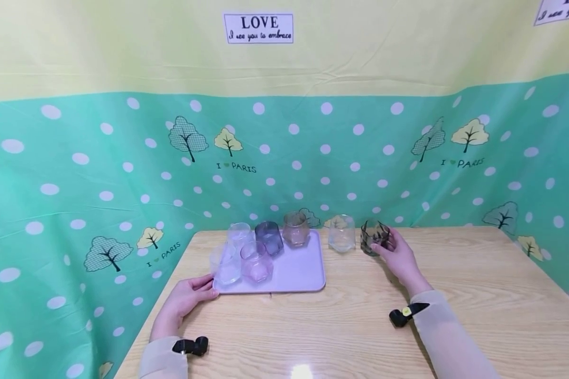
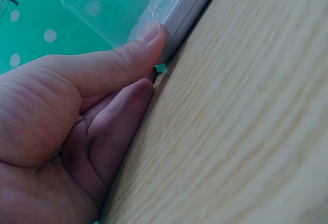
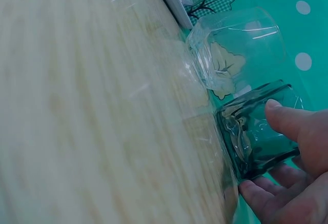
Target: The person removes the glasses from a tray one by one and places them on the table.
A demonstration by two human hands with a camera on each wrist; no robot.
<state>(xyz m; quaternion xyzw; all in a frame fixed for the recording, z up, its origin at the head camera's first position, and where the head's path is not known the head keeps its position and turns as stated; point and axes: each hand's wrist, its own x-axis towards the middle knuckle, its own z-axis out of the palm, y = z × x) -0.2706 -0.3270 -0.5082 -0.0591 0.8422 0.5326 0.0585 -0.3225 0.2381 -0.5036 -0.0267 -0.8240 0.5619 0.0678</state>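
Note:
My right hand [image 1: 403, 261] grips a dark smoky glass [image 1: 374, 238] at the table's back edge, its thumb on the near side in the right wrist view. Just left of it stands a clear glass [image 1: 342, 233], upright. My left hand [image 1: 189, 296] holds the front left corner of a pale lilac tray [image 1: 296, 279], its thumb against the rim in the left wrist view; some fingertips are hidden. On the tray stand several glasses, among them a pink glass [image 1: 257, 263], a dark grey glass [image 1: 269, 238], a brownish glass [image 1: 296, 230] and a clear glass [image 1: 225, 266].
The wooden table [image 1: 341, 331] extends in front of the tray and to the right of my right hand. A green and yellow printed cloth [image 1: 313, 147] hangs right behind the table's back edge and along both sides.

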